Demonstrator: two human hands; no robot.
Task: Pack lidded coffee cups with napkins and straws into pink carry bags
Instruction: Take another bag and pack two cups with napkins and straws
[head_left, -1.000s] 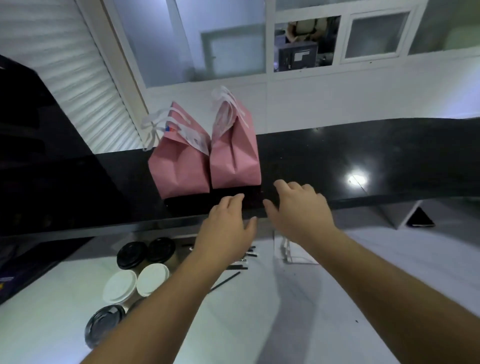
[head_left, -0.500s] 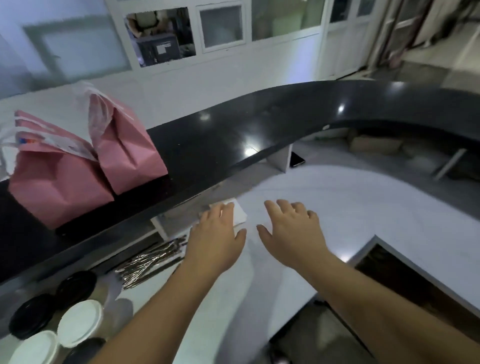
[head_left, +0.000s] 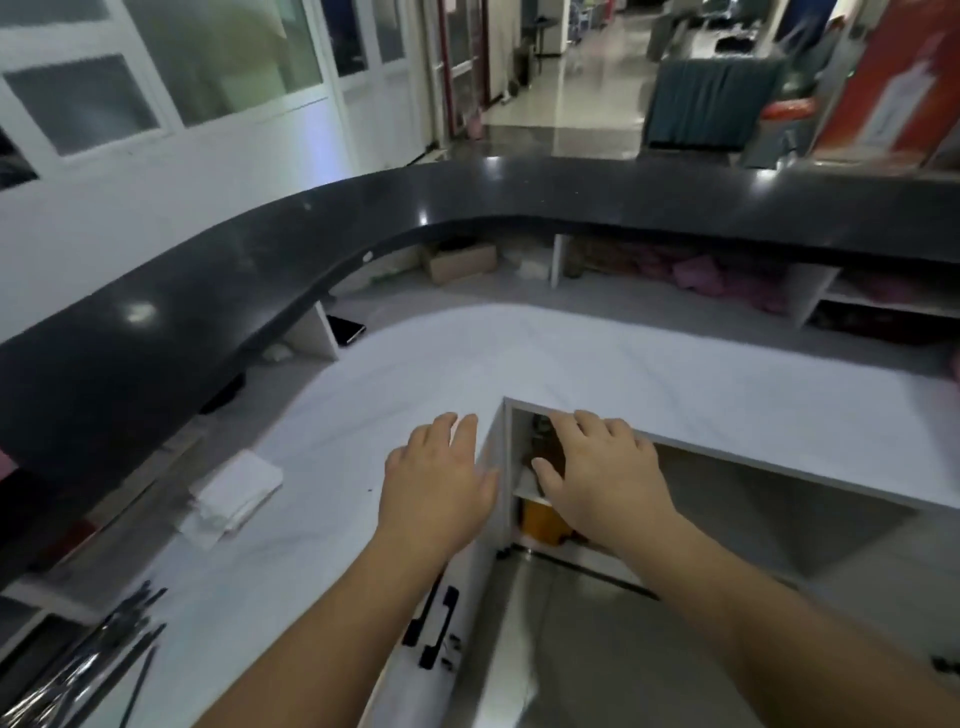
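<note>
Along the near left edge, a bundle of dark, plastic-wrapped straws (head_left: 78, 670) is lying on the white marble-patterned worktop (head_left: 571, 364), partly cut off by the frame. Just beyond it, a small stack of folded white paper napkins (head_left: 234, 496) is sitting on the same worktop, close under the overhang of the curved glossy black counter ledge (head_left: 260, 260) that is sweeping from the near left to the far right. A thin dark phone-like slab (head_left: 345, 328) is lying under that ledge, further back.

Your left hand (head_left: 436, 480) is hovering palm down over the worktop, right of the napkins and apart from them, fingers relaxed and slightly spread, holding nothing. Whether it is touching the surface cannot be told. Below your left forearm, black handles (head_left: 434, 626) are showing on the white cabinet front.

Your right hand (head_left: 602, 473) is reaching palm down in front of the open recess (head_left: 524, 467) at the worktop's inner corner, fingers loosely spread, gripping nothing. Inside the recess a dark object and an orange-yellow object (head_left: 537, 522) are sitting, both too blurred to identify.

At the far centre, a brown cardboard box (head_left: 460, 262) is sitting under the ledge; to the far right, pink bundles (head_left: 696, 270), possibly the carry bags, are lying in the shelf bays. No coffee cups are showing.
</note>
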